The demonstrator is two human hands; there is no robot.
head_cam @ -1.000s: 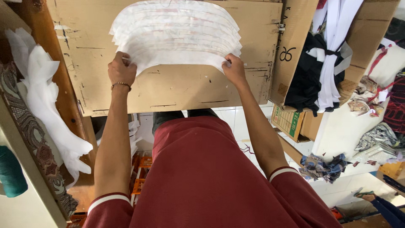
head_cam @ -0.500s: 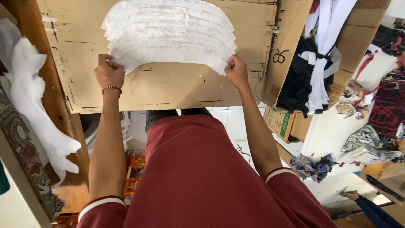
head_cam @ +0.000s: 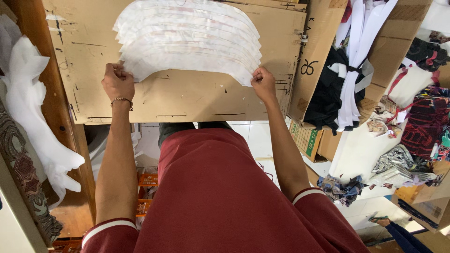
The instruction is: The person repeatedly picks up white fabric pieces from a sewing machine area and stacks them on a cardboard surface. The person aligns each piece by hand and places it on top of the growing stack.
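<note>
A fanned stack of thin white curved pieces [head_cam: 190,40] lies on a brown cardboard sheet [head_cam: 187,98] that serves as a work surface. My left hand [head_cam: 117,82] pinches the stack's lower left corner, a bracelet on its wrist. My right hand [head_cam: 263,83] is closed on the lower right corner. Both arms reach forward over my dark red shirt.
White foam-like material [head_cam: 33,107] hangs at the left beside a wooden frame [head_cam: 61,117]. An open cardboard box [head_cam: 328,56] at the right holds black and white fabric [head_cam: 347,79]. Scraps of patterned cloth [head_cam: 422,122] lie on the white floor to the right.
The view has shifted slightly; the stack and both hands sit a little further right in the picture. Both hands keep their hold on the stack's corners.
</note>
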